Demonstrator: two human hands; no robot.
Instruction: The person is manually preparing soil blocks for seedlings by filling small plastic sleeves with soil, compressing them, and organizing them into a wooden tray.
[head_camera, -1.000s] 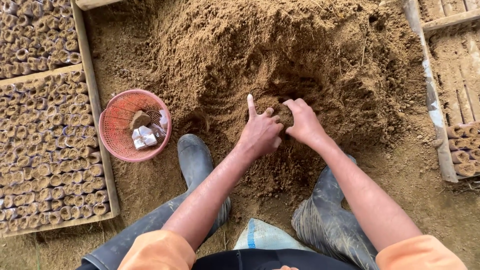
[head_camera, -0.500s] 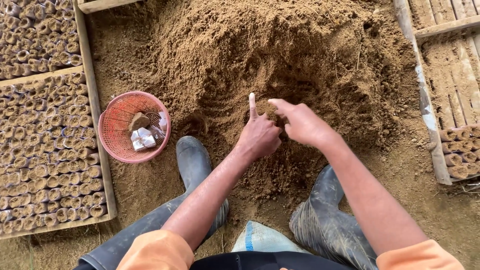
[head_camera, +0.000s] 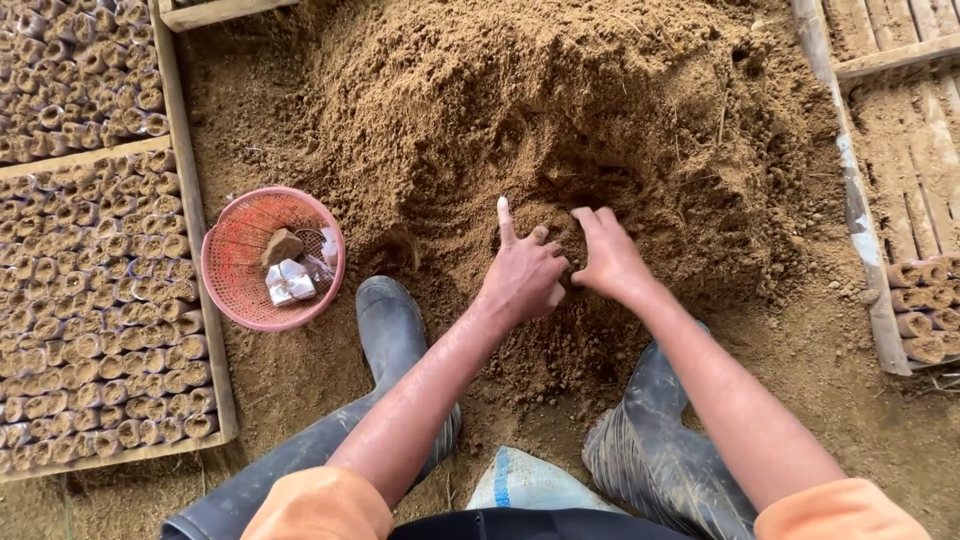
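My left hand (head_camera: 520, 278) rests on the near slope of a big heap of brown soil (head_camera: 560, 100). Its forefinger points up and the other fingers curl round a small pale bag (head_camera: 556, 294), mostly hidden. My right hand (head_camera: 605, 262) is right beside it, touching it, with fingers bent into loose soil over the bag's mouth. Both forearms reach out from orange sleeves.
A pink mesh basket (head_camera: 218, 250) holding white bags (head_camera: 285, 283) and a soil clod sits left of my left boot (head_camera: 392, 330). Wooden trays of several soil-filled tubes (head_camera: 90, 300) line the left. A slatted wooden rack (head_camera: 900, 130) with tubes (head_camera: 920, 300) stands right. A white sack (head_camera: 525, 485) lies between my boots.
Both hands have dropped a little toward me on the heap. The clump of soil seen between the fingers earlier is now pressed down under my right hand.
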